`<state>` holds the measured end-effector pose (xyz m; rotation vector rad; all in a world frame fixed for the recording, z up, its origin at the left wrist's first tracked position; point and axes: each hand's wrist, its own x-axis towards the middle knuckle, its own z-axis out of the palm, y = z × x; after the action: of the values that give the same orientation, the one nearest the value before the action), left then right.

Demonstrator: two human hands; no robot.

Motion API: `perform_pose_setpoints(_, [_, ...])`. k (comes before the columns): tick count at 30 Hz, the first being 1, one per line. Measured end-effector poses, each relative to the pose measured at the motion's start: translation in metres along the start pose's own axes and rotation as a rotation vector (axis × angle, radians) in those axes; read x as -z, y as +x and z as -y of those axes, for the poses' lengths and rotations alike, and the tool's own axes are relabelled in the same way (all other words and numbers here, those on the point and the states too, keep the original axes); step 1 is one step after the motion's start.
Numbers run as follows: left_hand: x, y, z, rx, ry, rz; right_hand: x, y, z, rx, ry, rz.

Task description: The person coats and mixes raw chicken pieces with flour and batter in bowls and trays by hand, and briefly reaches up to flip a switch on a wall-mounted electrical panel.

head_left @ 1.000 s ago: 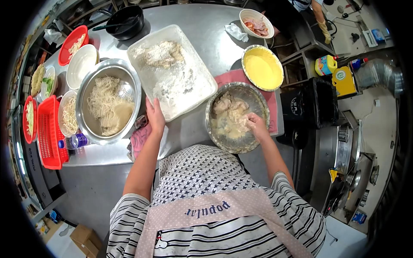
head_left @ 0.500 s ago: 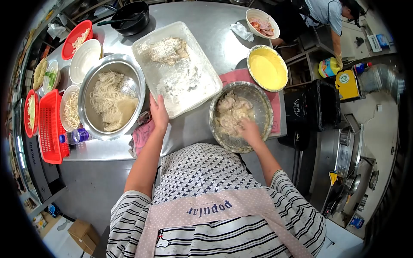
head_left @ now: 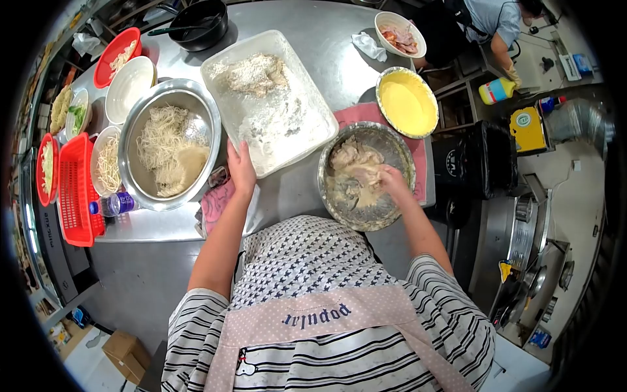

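Observation:
My left hand (head_left: pixel 241 171) lies against the near left corner of a white plastic tub (head_left: pixel 319 108), fingers stretched out along its side. In the tub is white flour (head_left: pixel 277 121) with a floured clump (head_left: pixel 258 73) at the far end. My right hand (head_left: pixel 394 185) is inside a metal bowl (head_left: pixel 339 212) of wet, batter-coated meat. Its fingers are closed on a slick piece of meat (head_left: pixel 367 174) at the right of the pile; the fingertips are partly hidden. The bowl stands on a pink cloth (head_left: pixel 421 166).
Left of the tub is a steel bowl (head_left: pixel 130 147) of thin noodles. A yellow-filled bowl (head_left: pixel 408 104) and a bowl of sliced meat (head_left: pixel 400 40) stand at right. Further left are a red basket (head_left: pixel 78 196) and a bottle (head_left: pixel 114 204). A co-worker (head_left: pixel 496 29) bends at upper right, holding a jug (head_left: pixel 496 91).
My right hand has moved right and slightly up in the bowl, drawing meat along and baring batter at the front. My left hand stays put. The co-worker's jug has shifted left.

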<state>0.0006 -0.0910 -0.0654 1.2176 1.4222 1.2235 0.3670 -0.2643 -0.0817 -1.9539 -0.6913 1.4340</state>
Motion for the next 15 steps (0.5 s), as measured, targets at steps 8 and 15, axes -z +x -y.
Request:
perform_pose_setpoints(8, [0.000,0.001,0.005,-0.022,0.037,-0.007,0.006,-0.056,0.026,0.264,-0.418,-0.079])
perform_pose_setpoints(15, [0.003,0.000,0.006,0.073,0.021,0.012,-0.082,-0.047,-0.007,0.212,-1.240,-0.050])
